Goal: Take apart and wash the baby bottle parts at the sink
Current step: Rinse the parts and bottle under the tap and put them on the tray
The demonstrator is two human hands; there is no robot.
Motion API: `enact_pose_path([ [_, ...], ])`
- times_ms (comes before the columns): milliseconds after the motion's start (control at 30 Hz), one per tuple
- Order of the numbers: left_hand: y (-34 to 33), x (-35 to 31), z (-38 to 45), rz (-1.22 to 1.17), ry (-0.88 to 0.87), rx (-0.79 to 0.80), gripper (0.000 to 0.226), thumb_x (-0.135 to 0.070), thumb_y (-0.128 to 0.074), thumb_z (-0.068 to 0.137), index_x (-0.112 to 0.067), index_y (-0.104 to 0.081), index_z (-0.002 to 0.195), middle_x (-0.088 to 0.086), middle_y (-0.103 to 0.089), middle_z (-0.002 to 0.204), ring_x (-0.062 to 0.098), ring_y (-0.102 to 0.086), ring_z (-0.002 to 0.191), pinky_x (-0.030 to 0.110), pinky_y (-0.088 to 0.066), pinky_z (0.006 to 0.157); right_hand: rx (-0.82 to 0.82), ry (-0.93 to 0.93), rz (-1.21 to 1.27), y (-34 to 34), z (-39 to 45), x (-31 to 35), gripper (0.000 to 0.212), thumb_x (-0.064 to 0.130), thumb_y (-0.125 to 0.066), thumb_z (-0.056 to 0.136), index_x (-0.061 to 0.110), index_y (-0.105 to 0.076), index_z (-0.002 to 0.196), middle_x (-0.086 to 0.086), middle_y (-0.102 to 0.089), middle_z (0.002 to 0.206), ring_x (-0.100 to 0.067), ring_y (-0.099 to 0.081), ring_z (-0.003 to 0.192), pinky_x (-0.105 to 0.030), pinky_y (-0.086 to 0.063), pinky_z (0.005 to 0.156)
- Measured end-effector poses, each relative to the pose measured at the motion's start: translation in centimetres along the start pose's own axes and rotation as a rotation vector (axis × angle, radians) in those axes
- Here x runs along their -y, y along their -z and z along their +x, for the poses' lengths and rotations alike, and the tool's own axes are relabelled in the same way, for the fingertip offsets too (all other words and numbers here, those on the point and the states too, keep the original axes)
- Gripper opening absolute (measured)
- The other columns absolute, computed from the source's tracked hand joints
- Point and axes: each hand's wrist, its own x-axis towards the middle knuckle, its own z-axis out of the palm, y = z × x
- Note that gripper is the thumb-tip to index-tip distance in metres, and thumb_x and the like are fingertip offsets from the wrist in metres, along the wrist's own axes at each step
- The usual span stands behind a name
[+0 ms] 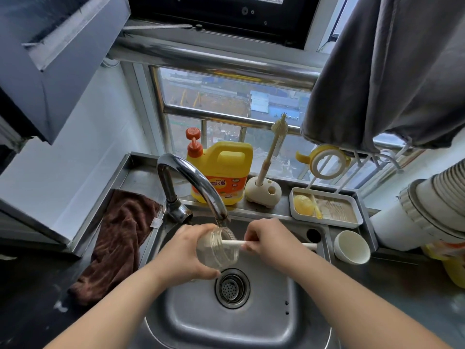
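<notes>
The person is standing at a steel sink (pixel 297 298), holding a clear baby bottle body (pixel 218 248) over the basin, just under the spout of the chrome faucet (pixel 193 180). The left hand (pixel 185 250) is wrapping around the bottle from the left, fingers curling beneath it and thumb lying over the top, with the open mouth tilting up and to the right. The right hand (pixel 270 244) is pinching a white brush handle (pixel 235 243) between curled fingers; the front end of the handle is reaching into the bottle's mouth, and the back end is sticking out past the hand to the right. Whether water is running from the spout is hard to tell. The round drain strainer (pixel 232 288) is sitting just below the bottle.

On the ledge behind the sink, a yellow dish soap jug (pixel 226 172) with an orange pump is standing beside a cream brush holder (pixel 263 192) carrying an upright nipple brush (pixel 275 139). To the right, a white tray (pixel 327 222) is holding a yellow piece, and a yellow-and-white bottle collar (pixel 327 161) is hanging on a rack above it. A white cup (pixel 351 246) is lying tilted on the tabletop near the sink's right edge. A brown towel (pixel 118 243) is draping over the left side, and a grey cloth (pixel 392 71) is hanging at the upper right.
</notes>
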Motion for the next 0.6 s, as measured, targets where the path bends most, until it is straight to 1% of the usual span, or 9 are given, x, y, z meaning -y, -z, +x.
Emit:
enact_pose_path([
  [67, 0.3, 0.4, -0.1, -0.006, 0.025, -0.016, 0.087, -0.035, -0.088, 0.055, -0.051, -0.031, 0.118, -0.023, -0.037, 0.108, 0.001, -0.036, 0.110, 0.013, -0.030, 0.095, -0.012, -0.053, -0.015, 0.6, 0.1, -0.7, 0.010, 0.038, -0.066, 0.085, 0.028, -0.064, 0.084, 0.003, -0.067, 0.091, -0.016, -0.061, 0.085, -0.032, -0.051, 0.075],
  [100, 0.2, 0.3, -0.1, -0.009, 0.026, -0.021, 0.086, -0.036, -0.088, 0.054, -0.052, -0.033, 0.118, -0.020, -0.038, 0.109, 0.001, -0.037, 0.110, 0.013, -0.030, 0.094, -0.021, -0.063, -0.036, 0.8, 0.2, -0.9, 0.013, 0.042, -0.067, 0.084, 0.031, -0.063, 0.082, 0.006, -0.066, 0.088, -0.014, -0.060, 0.083, -0.032, -0.051, 0.074],
  [167, -0.2, -0.2, -0.1, -0.011, -0.002, -0.001, 0.087, -0.036, -0.088, 0.053, -0.046, -0.039, 0.125, -0.024, -0.038, 0.108, 0.001, -0.037, 0.111, 0.008, -0.028, 0.090, -0.030, -0.067, -0.065, 0.7, 0.3, -0.5, 0.016, 0.046, -0.068, 0.082, 0.031, -0.063, 0.081, 0.008, -0.066, 0.086, -0.013, -0.060, 0.082, -0.032, -0.051, 0.072],
  [233, -0.6, -0.5, 0.0, -0.016, -0.010, 0.020, 0.089, -0.035, -0.088, 0.055, -0.042, -0.040, 0.129, -0.028, -0.036, 0.107, 0.002, -0.038, 0.110, 0.003, -0.027, 0.086, -0.035, -0.069, -0.070, 0.2, 0.4, -0.1, 0.017, 0.047, -0.068, 0.081, 0.031, -0.063, 0.078, 0.009, -0.065, 0.086, -0.013, -0.060, 0.082, -0.030, -0.049, 0.070],
  [333, -0.2, 0.4, -0.1, -0.027, 0.038, -0.007, 0.090, -0.041, -0.086, 0.051, -0.049, -0.038, 0.126, -0.017, -0.042, 0.113, 0.003, -0.041, 0.110, 0.012, -0.031, 0.089, -0.048, -0.116, 0.003, 0.1, 0.3, -0.9, 0.023, 0.050, -0.069, 0.079, 0.028, -0.062, 0.074, 0.008, -0.065, 0.081, -0.012, -0.059, 0.077, -0.029, -0.047, 0.065],
  [400, -0.1, 0.4, -0.1, -0.028, 0.039, -0.034, 0.088, -0.041, -0.087, 0.051, -0.052, -0.033, 0.120, -0.015, -0.042, 0.113, 0.003, -0.040, 0.110, 0.014, -0.031, 0.091, -0.060, -0.134, 0.056, 0.2, 0.3, -1.3, 0.031, 0.056, -0.069, 0.076, 0.028, -0.060, 0.069, 0.008, -0.065, 0.075, -0.010, -0.057, 0.071, -0.027, -0.046, 0.062],
  [433, -0.2, 0.0, -0.1, -0.036, 0.031, -0.030, 0.088, -0.040, -0.087, 0.052, -0.050, -0.033, 0.120, -0.017, -0.041, 0.112, 0.002, -0.039, 0.109, 0.014, -0.030, 0.091, -0.062, -0.133, 0.047, 0.1, 0.4, -1.1, 0.033, 0.059, -0.069, 0.075, 0.028, -0.059, 0.068, 0.008, -0.064, 0.074, -0.010, -0.057, 0.071, -0.028, -0.046, 0.062],
  [533, -0.7, -1.1, 0.2, -0.026, -0.018, 0.002, 0.091, -0.038, -0.088, 0.053, -0.039, -0.041, 0.131, -0.024, -0.040, 0.108, 0.001, -0.037, 0.111, 0.015, -0.033, 0.094, -0.069, -0.121, -0.050, -0.4, 0.5, -0.2, 0.037, 0.064, -0.066, 0.073, 0.028, -0.057, 0.072, 0.010, -0.062, 0.082, -0.012, -0.059, 0.082, -0.030, -0.048, 0.070],
  [600, -0.6, -0.7, 0.1, -0.027, 0.004, 0.005, 0.090, -0.037, -0.088, 0.053, -0.040, -0.041, 0.130, -0.024, -0.040, 0.109, 0.002, -0.037, 0.112, 0.014, -0.033, 0.094, -0.084, -0.128, -0.088, 0.1, 0.4, -0.4, 0.037, 0.065, -0.065, 0.074, 0.029, -0.055, 0.070, 0.011, -0.060, 0.081, -0.013, -0.058, 0.083, -0.028, -0.045, 0.068],
])
